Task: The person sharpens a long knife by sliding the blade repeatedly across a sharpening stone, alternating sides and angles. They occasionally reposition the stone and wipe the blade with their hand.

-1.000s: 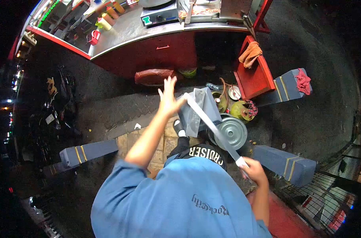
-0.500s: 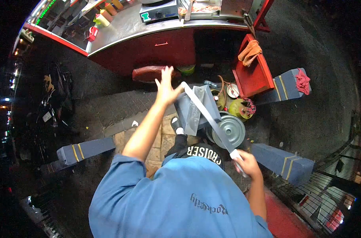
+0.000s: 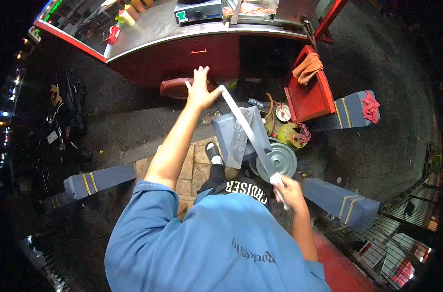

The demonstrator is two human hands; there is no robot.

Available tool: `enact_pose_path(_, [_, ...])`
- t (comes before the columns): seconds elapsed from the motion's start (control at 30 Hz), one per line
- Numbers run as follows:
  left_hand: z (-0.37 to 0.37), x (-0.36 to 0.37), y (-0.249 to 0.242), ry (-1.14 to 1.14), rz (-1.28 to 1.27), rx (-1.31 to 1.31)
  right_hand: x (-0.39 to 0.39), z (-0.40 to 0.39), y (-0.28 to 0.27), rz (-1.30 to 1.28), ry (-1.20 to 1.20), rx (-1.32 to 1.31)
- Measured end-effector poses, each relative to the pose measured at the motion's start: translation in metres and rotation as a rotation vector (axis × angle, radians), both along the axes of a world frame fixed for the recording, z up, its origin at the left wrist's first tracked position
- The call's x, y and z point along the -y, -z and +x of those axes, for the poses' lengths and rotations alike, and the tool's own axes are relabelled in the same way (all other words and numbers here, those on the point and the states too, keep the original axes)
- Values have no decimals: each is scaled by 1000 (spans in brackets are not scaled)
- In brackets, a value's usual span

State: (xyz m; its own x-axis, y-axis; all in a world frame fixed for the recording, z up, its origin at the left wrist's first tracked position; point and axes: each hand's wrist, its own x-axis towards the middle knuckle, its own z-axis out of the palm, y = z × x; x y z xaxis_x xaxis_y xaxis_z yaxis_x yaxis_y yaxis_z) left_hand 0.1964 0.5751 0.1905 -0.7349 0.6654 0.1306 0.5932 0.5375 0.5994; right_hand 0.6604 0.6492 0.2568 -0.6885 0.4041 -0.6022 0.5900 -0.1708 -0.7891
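Observation:
A long, flat, silver-white strip (image 3: 245,125) runs diagonally between my two hands. My right hand (image 3: 291,192) is closed around its near end, where a white section shows and a narrow pale piece sticks out below my fist. At the far end, my left hand (image 3: 200,93) has its fingers spread, with the thumb right at the strip's white tip. I cannot tell whether the strip is a blade or a band. Beneath it stands a grey stool (image 3: 225,127), with a translucent strip (image 3: 239,146) lying across its top.
Ahead is a red food stall (image 3: 182,56) with a metal counter. A red panel (image 3: 309,95) carries an orange cloth (image 3: 307,68). A round grey lid (image 3: 282,160) and a yellow-green container (image 3: 289,135) stand right of the stool. Grey benches (image 3: 99,182) flank me.
Both hands and the strip have shifted a little forward and left in view. My left hand still has its fingers spread, and my right hand keeps its hold.

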Motion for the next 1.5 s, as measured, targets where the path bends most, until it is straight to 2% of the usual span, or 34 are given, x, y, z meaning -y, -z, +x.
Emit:
enact_pose_path(0.07, [43,29,9,103,48,57,5,47,-11,-82,30,48])
enact_pose_path(0.17, [126,83,-13,204,80,252,-1,124,-31,-82,-106,179])
enact_pose_path(0.23, [144,91,-22,191,55,317,4,134,-40,-96,-14,200])
enact_pose_path(0.3, [110,74,-11,184,95,249,-2,102,-31,-77,-55,164])
enact_pose_path(0.33, [84,58,-5,158,111,184,-8,86,-8,-167,-17,88])
enact_pose_path(0.37, [53,41,5,118,104,86,-11,53,-3,-61,-62,43])
enact_pose_path(0.43, [-3,10,13,0,110,-18,-10,-3,13,-9,20,-27])
enact_pose_path(0.47, [-17,1,3,-38,71,-42,-1,-30,2,41,99,-18])
enact_pose_path(0.5, [-23,-3,-2,-41,33,-62,1,-26,2,44,104,-17])
enact_pose_path(0.6, [15,22,7,62,71,-51,10,16,0,-86,68,13])
enact_pose_path(0.63, [37,37,17,95,81,36,9,40,-9,-99,15,-14])
enact_pose_path(0.7, [94,69,-9,168,94,157,9,94,-20,-82,-62,67])
enact_pose_path(0.77, [132,89,-20,171,101,237,12,111,-33,-28,-79,159])
enact_pose_path(0.87, [117,81,-9,159,124,205,6,112,-17,-184,4,145])
enact_pose_path(0.97, [37,32,5,86,89,-12,-12,43,18,-67,-31,31])
enact_pose_path(1.0, [10,15,-6,46,48,-22,-15,10,11,-30,38,22])
enact_pose_path(1.1, [-43,-22,-55,-52,7,-124,-37,-41,5,216,9,-16])
enact_pose_path(1.13, [-47,-26,-75,-82,127,-128,-39,-42,4,224,16,-37])
enact_pose_path(1.17, [-47,-27,-97,-109,246,-128,-43,-38,4,549,-16,-193])
enact_pose_path(1.2, [-38,-21,-114,-88,480,-95,-44,-32,4,872,-44,-343])
enact_pose_path(1.23, [-20,-11,-131,-99,553,-163,-42,-21,-1,875,-31,-351])
enact_pose_path(1.3, [6,9,-117,-41,735,-24,-28,8,-20,849,-6,-262])
enact_pose_path(1.37, [47,34,-96,-36,829,345,-13,41,-22,862,-54,-202])
enact_pose_path(1.5, [110,82,-28,-188,571,539,32,96,3,1011,-6,-91])
